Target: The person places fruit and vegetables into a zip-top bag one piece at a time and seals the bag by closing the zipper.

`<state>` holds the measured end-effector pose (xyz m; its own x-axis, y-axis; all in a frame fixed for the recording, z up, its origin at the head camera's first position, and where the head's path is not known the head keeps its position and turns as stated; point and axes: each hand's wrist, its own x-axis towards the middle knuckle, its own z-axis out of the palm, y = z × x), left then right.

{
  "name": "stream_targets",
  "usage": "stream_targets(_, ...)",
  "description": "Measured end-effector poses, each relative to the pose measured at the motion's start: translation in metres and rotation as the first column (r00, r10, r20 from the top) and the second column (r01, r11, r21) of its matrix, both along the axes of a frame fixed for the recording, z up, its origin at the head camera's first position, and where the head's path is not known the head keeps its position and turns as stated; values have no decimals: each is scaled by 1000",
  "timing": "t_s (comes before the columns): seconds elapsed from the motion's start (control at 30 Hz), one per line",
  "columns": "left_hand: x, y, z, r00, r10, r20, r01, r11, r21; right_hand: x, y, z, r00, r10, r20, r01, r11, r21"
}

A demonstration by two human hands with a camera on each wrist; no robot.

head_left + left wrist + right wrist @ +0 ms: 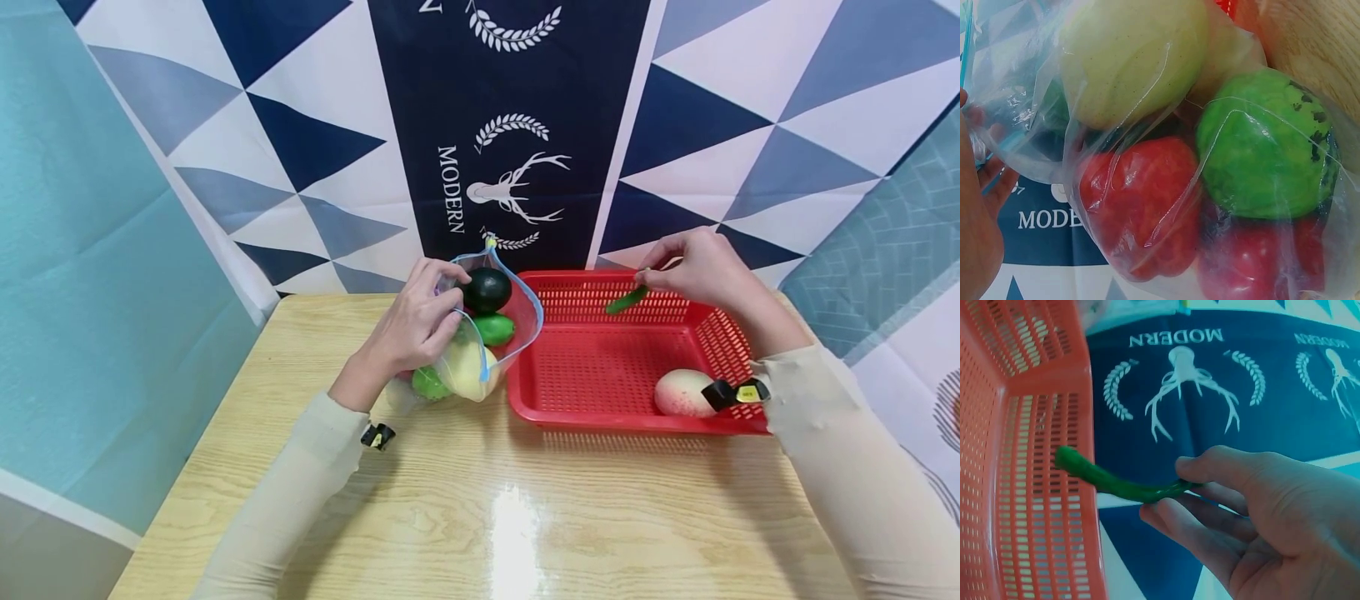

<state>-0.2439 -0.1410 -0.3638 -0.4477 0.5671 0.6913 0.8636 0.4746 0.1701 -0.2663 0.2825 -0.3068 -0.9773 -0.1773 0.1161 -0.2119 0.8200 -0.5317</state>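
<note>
My left hand (422,317) holds the near-left rim of a clear zip bag (534,333) with blue edging, and the bag's mouth stands open. In it lie a dark oval fruit (487,290), a green oval piece (495,330) and a pale yellow fruit (461,375). The left wrist view also shows a red bell pepper (1141,206) and a bumpy green fruit (1260,144) through the plastic. Above the back of the red basket (600,371), my right hand (693,267) pinches a curved green chili pepper (626,301) by its thin end.
A pale fruit with pink speckles (681,392) lies in the basket's front right. Bag and basket stand side by side near the back of the wooden table (420,517). Behind them hangs a patterned cloth (330,133) with a deer print.
</note>
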Motion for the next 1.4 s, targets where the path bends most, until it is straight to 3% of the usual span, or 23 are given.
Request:
stream_targets(0.3,0,1,0,1000,-4,-1,4,1000,-1,17,-25,12,991,-54,-121,33,985,-170)
stream_targets(0.47,1,2,0,1000,1,4,-1,1000,-3,29,-42,20,988,-22,-156,-18,968,-250)
stream_targets(0.63,1,2,1,1000,-1,4,1,1000,-4,37,-60,22,980,26,-197,-95,932,-350)
stream_targets(0.9,0,4,1,1000,-10,-2,10,1000,-6,49,-81,22,975,115,-189,-194,857,-477)
stream_targets(1.17,-2,4,0,999,-30,-29,30,999,12,52,-97,25,960,212,-180,-275,830,-485)
stream_targets(1.4,-2,5,0,999,-29,-23,29,1000,3,52,-121,10,954,265,-143,-301,855,-423)
